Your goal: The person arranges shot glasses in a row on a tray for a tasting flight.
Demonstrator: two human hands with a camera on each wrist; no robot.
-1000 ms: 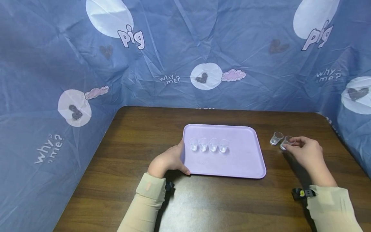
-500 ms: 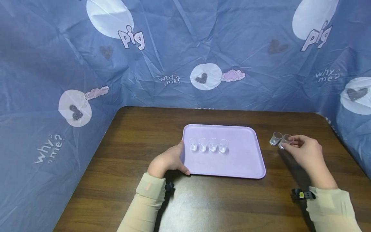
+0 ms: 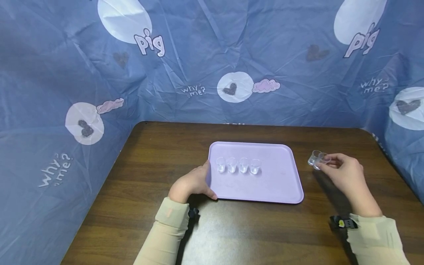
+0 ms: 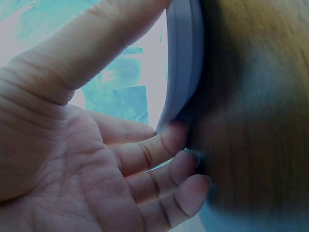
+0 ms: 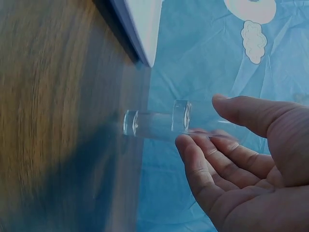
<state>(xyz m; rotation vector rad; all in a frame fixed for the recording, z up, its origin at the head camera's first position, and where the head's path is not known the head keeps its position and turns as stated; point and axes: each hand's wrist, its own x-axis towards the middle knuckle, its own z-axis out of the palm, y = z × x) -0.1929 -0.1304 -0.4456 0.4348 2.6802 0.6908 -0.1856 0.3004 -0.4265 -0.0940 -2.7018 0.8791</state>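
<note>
My right hand (image 3: 346, 173) pinches a small clear shot glass (image 5: 181, 116) between thumb and fingers, its base raised off the table in the right wrist view. A second shot glass (image 3: 311, 161) stands on the table just behind it, and the two overlap in the head view. My left hand (image 3: 192, 184) rests at the near left corner of a lilac tray (image 3: 275, 187), thumb along the front edge and fingers by the left side. Close up, the left fingertips (image 4: 175, 137) touch the tray's rim. Several shot glasses (image 3: 243, 167) stand in a row on the tray's left half.
The dark wooden table (image 3: 159, 147) carries the tray and glasses. A blue printed cloth (image 3: 185, 66) hangs behind and along both sides. Bare wood separates the tray's right edge from the loose glass.
My right hand has moved a little to the left with the pinched shot glass, closing the gap to the other loose glass. The left hand and tray have stayed put.
</note>
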